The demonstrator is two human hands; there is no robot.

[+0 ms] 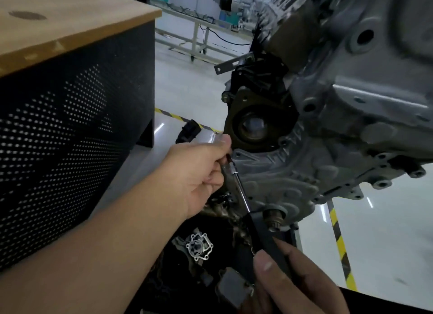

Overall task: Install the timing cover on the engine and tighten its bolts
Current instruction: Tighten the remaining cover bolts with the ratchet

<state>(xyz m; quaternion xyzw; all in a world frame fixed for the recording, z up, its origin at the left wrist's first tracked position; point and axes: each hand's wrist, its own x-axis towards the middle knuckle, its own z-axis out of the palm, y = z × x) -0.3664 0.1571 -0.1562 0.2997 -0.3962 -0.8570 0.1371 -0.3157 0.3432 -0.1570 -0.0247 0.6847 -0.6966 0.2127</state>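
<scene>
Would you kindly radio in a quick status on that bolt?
Left hand pinching chrome ratchet head at grey cast-aluminium timing cover. Right hand gripping black ratchet handle. Bolt hidden; nothing blocking.

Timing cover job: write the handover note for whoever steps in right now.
Left hand: fingers pinch the head end of the ratchet wrench at a bolt on the left edge of the timing cover.
Right hand: grips the wrench's dark handle, low down.
Timing cover: already seated on the engine.
Done: cover placed.
Left: finish this bolt, then check the others; their tightness cannot be judged from here.
Loose parts lie on the dark tray below.
</scene>
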